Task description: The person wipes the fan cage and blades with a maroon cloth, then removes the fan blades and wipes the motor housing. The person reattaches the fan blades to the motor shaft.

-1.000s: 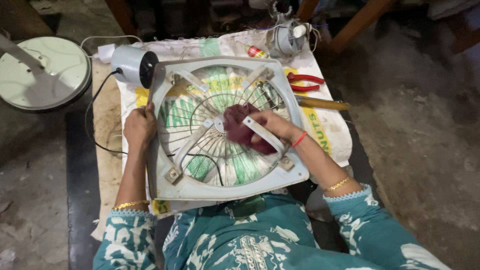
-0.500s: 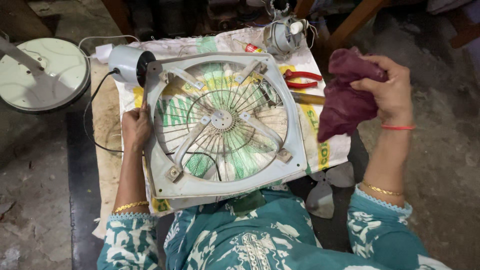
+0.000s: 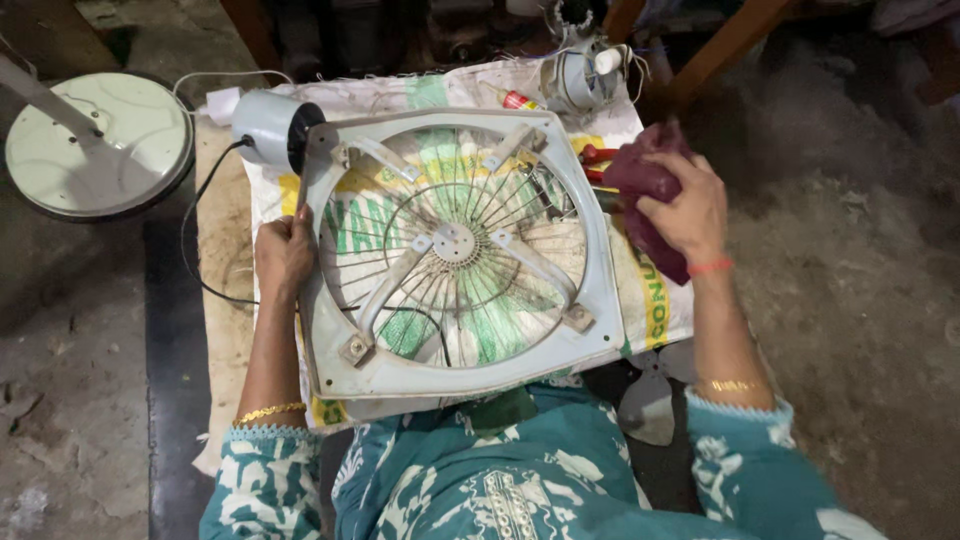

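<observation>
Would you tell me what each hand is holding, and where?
Left hand grips the fan frame at its left edge; right hand holds a bunched maroon cloth.

low wooden table (image 3: pixel 222 330) bears a printed sack (image 3: pixel 655 305) under tools.

A rough, dusty concrete floor (image 3: pixel 860 300) spreads grey and gritty along the right side of a low table (image 3: pixel 225 330), with scraps of debris scattered over it. A woven plastic sack (image 3: pixel 440 90), white with green and yellow print, is spread over the table top, leaving a bare strip of worn wood along the left edge. Off the table's far left corner, a round pale fan base (image 3: pixel 100 145) stands on the floor, its pole slanting out of view. Wooden furniture legs (image 3: pixel 720 50) cross the dim far side. Soft, even light, no hard shadows.
</observation>
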